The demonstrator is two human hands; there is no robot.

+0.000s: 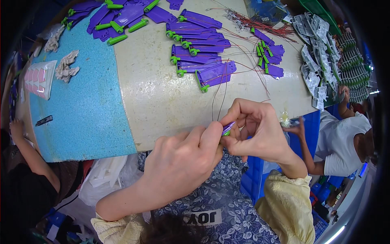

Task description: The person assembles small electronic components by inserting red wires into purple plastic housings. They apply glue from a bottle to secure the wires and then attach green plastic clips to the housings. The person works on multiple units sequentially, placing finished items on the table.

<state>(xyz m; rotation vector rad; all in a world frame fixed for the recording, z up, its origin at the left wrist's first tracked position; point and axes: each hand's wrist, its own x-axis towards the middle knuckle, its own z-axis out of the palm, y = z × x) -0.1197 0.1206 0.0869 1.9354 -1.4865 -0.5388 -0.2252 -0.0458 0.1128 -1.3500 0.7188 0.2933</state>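
Close together at the table's near edge, my left hand [183, 156] and my right hand [260, 134] grip one small purple and green plastic part [228, 128]. Most of that part is hidden by my fingers. Two thin wires [219, 101] run up from between my hands toward the table. Just beyond lies a row of purple plastic panels [215, 75] with green round end pieces, several with red and dark wires trailing to the right. My left fingers are curled round; my right thumb and index finger pinch the part.
More purple panels with green tubes [130, 14] are heaped at the far left, and a smaller group [270, 55] lies right. Bundled red wires [260, 24] sit at the back. Grey-white mouldings [315, 57] line the right edge. A blue mat [81, 110] bears crumpled tissue [67, 66]. People work on both sides.
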